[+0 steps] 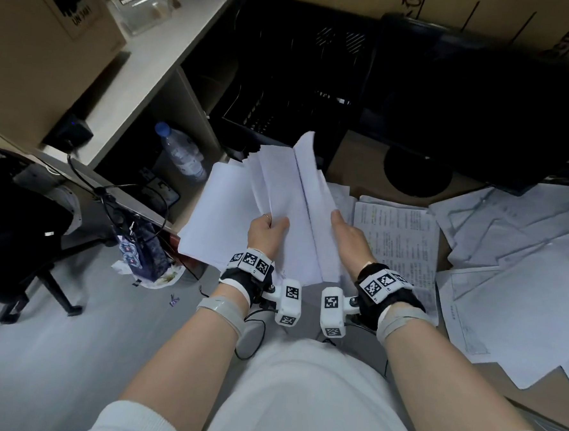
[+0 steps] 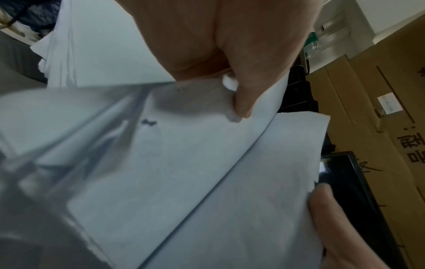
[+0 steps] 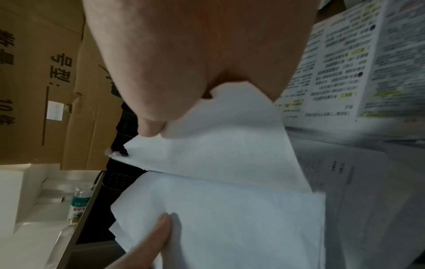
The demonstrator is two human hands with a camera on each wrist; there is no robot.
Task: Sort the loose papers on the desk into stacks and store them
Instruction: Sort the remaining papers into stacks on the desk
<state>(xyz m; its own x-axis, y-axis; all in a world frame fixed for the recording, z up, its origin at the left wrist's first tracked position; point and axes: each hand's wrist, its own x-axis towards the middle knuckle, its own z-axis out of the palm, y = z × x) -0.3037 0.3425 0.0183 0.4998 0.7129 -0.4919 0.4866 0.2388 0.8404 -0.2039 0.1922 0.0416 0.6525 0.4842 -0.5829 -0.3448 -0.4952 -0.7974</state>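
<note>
A sheaf of papers [image 1: 277, 201] was gripped by the left hand [image 1: 266, 235] and right hand [image 1: 350, 236], left of the loose sheets [image 1: 506, 262] on the desk [image 1: 373, 160].

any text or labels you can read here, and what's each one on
"UN 3481": black label on the cardboard box on the shelf.
"型号:": printed on the cardboard box behind the desk, seen sideways.
"10件": same box, lower down.
"180/104...": white sticker on a cardboard box; the rest is unclear.
Printed page with yellow highlights: too blurred to read.
Green bottle label: too small.
Held paper stack: blank side showing.
</note>
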